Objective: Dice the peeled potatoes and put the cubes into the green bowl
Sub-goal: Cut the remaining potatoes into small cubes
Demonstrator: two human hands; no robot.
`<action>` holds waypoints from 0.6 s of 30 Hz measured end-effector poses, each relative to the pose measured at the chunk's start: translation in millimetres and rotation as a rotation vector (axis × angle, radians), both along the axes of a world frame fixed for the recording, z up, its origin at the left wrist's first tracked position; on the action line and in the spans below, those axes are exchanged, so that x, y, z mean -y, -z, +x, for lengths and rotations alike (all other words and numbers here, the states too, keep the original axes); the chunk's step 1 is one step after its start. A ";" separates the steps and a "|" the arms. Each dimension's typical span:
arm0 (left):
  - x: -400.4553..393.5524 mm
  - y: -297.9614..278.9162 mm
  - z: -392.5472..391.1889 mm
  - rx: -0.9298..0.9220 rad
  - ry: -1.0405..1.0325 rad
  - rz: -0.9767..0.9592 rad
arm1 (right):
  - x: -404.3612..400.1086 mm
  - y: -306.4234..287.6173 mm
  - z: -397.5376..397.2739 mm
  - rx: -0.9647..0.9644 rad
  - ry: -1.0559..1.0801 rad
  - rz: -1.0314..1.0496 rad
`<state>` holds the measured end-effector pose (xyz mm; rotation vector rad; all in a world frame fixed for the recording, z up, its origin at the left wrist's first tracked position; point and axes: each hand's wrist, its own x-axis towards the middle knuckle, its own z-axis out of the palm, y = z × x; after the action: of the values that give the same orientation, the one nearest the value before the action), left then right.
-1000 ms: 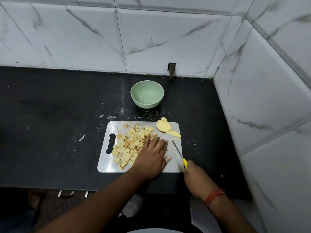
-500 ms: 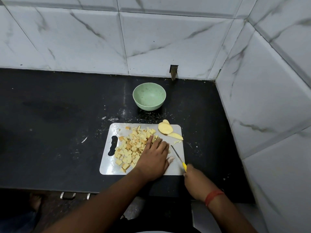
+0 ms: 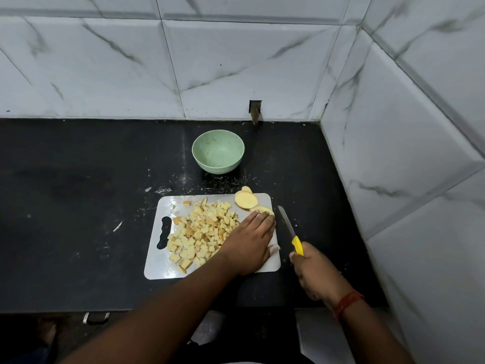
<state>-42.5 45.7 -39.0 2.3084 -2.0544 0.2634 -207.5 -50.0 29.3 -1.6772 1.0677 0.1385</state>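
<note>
— Two hands, itemised: what is each doing?

— Left hand (image 3: pixel 249 241): flat, fingers straight, lying on the white rectangular plastic cutting board (image 3: pixel 160 261), fingertips touching the nearest pale yellow peeled potato slice (image 3: pixel 263 210). Right hand (image 3: pixel 313 271): curled round the yellow-handled, narrow-bladed knife (image 3: pixel 290 231), blade off the board's right edge, above the black stone counter (image 3: pixel 78 206).

— Stock on the board?

— One heap of small yellow potato cubes (image 3: pixel 203 232), centre-left. More uncut slices (image 3: pixel 245 199) at the far right corner.

— Destination?

— Round pale green bowl (image 3: pixel 218 151), beyond the board, no cubes in it.

— Handling note?

— Likely next: draw a slice clear of the heap, lay it flat, tuck the fingertips back, cut strips, then cross-cut evenly.
</note>
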 end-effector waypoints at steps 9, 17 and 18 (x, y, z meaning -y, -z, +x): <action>-19.4 4.0 18.6 -0.032 -0.127 0.020 | 2.3 6.6 -7.9 0.011 0.011 0.060; 1.0 -3.1 8.4 -0.033 -0.106 0.108 | 10.4 9.0 16.0 -0.192 -0.268 -0.319; 2.6 -2.2 7.5 -0.027 -0.105 0.125 | 11.7 8.2 20.8 -0.224 -0.296 -0.358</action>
<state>-35.0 43.1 -36.8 2.4814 -1.9947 0.1088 -186.6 -61.7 21.1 -2.1812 1.0453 0.3498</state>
